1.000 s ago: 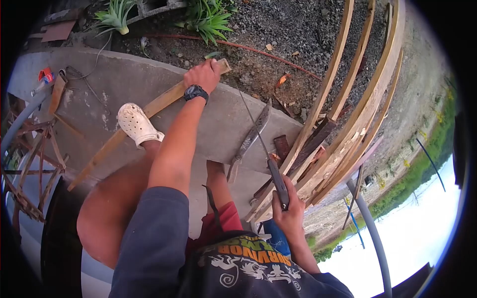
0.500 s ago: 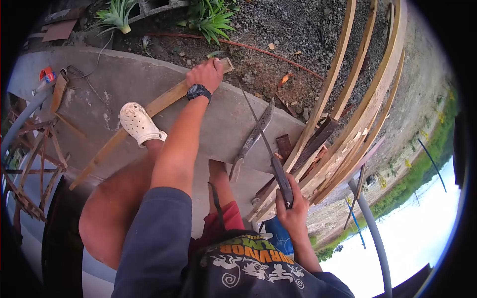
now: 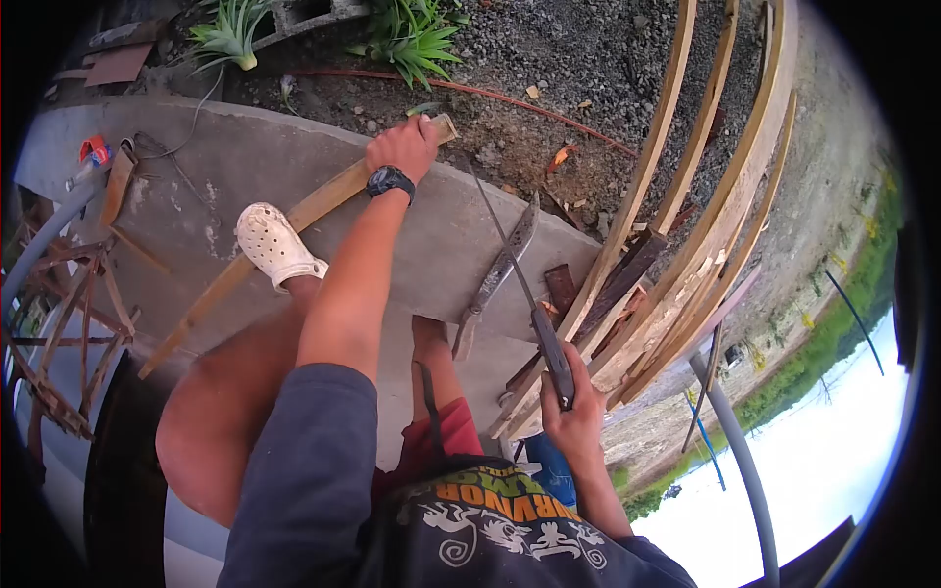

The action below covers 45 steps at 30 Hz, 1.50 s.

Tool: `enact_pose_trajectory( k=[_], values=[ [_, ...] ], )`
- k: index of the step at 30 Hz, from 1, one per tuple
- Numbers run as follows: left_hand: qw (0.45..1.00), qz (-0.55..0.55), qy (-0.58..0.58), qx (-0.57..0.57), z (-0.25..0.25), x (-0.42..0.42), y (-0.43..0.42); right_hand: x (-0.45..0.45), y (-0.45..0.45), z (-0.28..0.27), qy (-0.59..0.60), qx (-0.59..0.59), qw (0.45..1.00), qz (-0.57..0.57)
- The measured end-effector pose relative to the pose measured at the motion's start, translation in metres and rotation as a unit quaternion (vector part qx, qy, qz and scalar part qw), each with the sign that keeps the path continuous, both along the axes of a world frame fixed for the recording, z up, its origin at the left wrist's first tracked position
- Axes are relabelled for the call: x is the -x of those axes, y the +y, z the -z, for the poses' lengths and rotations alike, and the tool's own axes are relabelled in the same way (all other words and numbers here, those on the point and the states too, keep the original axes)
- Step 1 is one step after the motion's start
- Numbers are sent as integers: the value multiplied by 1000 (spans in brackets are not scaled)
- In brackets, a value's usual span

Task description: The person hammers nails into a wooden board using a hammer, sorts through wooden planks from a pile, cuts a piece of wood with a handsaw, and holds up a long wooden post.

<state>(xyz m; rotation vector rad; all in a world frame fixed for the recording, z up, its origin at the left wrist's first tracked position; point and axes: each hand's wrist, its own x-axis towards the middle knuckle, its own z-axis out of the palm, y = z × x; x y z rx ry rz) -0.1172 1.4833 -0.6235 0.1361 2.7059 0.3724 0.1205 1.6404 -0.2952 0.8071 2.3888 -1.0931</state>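
My left hand, with a dark watch on its wrist, grips a wooden board near its upper end. The board slants over a concrete ledge, and my foot in a pale clog presses on it. In my right hand is the dark handle of a handsaw, its thin blade pointing up and left, apart from the board. A machete lies on the ledge between the saw blade and my lower leg.
Long wooden strips lean at the right beside the ledge. Gravel and soil with green plants lie beyond it. A wooden frame stands at the left, and a blue container sits below my right hand.
Compared with a second ago, the view has shifted slightly. Both hands keep their grips, and the board and saw hold nearly the same places.
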Motion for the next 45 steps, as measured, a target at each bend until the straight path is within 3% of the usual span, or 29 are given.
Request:
enact_pose_trajectory(
  k=[2, 6, 7, 10, 13, 15, 16, 18, 22, 23, 26, 30, 32, 34, 36, 37, 38, 42, 45],
  values=[
    [1000, 1, -5, 7, -3, -2, 2, 7, -1, -11, -44, 16, 999, 5],
    [1000, 3, -24, 11, -4, -13, 2, 129, -25, 204, 89, -10, 996, 5],
    [999, 12, -29, 15, -4, 1, 2, 165, -33, 216, 100, -29, 995, -13],
    [1000, 9, -27, 5, -1, -1, 0, 133, -28, 179, 63, -18, 998, -1],
    [1000, 6, -3, -9, 2, -2, -1, 18, -9, 67, 34, 4, 999, 21],
    [1000, 3, -3, -12, 6, -3, -1, -5, 0, -13, -32, 11, 999, 28],
    [1000, 2, 0, -14, 7, -1, -1, -8, 3, -26, -49, 20, 998, 28],
    [1000, 3, 1, -15, 3, -2, 1, 9, 0, 18, -10, 15, 1000, 18],
    [999, 4, -35, 16, -6, -6, 2, 144, -29, 213, 96, -23, 995, -9],
    [999, 10, -43, 24, -6, 3, 1, 171, -34, 221, 93, -32, 995, -21],
    [999, 5, -40, 24, -8, 3, 4, 129, -27, 184, 59, -7, 998, 3],
    [999, -3, -39, 6, -2, 0, 1, 16, -5, 28, 14, -6, 1000, 1],
    [999, -5, -33, 2, 0, -3, 1, 9, 4, -3, -4, 2, 1000, -2],
    [1000, -2, -19, -3, 6, 1, -1, 22, 2, 25, 2, 13, 1000, 6],
    [1000, 4, -11, 1, 8, -3, 0, 77, -16, 137, 5, 12, 1000, 14],
    [1000, 4, -14, 1, 3, -13, 2, 114, -25, 199, 103, -8, 995, 13],
    [1000, 4, -19, -3, 2, -10, 2, 160, -30, 217, 88, -14, 996, -11],
    [1000, 16, -24, 5, 1, -4, 3, 110, -24, 178, 77, -8, 997, 3],
    [999, -12, -32, 2, 0, -5, 0, 12, -6, 50, 7, 3, 1000, 12]
  ],
)
